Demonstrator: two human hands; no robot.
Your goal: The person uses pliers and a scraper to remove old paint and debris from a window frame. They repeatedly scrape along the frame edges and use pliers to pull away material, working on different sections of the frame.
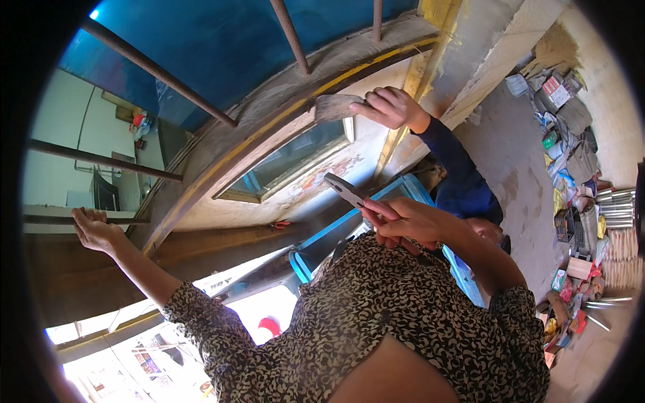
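At the far left, my left hand (98, 232) is closed around a rusty metal window bar (128, 220). Near the middle, my right hand (410, 219) grips a pair of pliers (345, 189) by its red handles, the grey jaws pointing up and left. Above it, a co-worker's hand (390, 107) in a dark blue sleeve holds a flat grey scraper-like blade (335, 107) against or close to the wooden window frame (282, 118). The fisheye view does not settle whether the blade touches the wood.
More rusty bars (161, 73) cross the window opening. Red-handled pliers (280, 224) rest on a ledge below a small glass pane (297, 156). A blue metal frame (327, 226) stands close behind my right hand. Bags, boxes and clutter (569, 146) line the wall at right.
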